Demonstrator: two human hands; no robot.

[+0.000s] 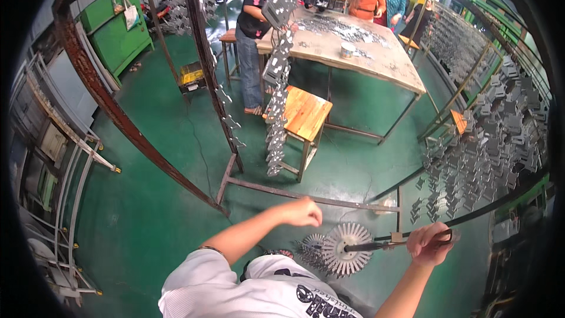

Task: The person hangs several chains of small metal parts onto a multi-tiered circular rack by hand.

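My right hand [428,244] is closed around the upper end of a dark rod [368,246]. The rod runs to the centre of a round metal rack [332,253], whose flat prongs spread out like spokes. Another toothed disc [313,241] shows behind its left side, close to my legs. My left hand [303,213] hangs in the air in front of my body, fingers curled in, with nothing visible in them. It is nearest to the low crossbar [312,196] of a rusty metal frame.
A strand of grey metal parts [276,88] hangs ahead, beside a wooden stool [306,115]. Behind stands a work table [376,70] with loose parts and several people around it. More parts [488,147] hang at the right. Wheeled racks [73,200] stand left, near a green cabinet [109,20].
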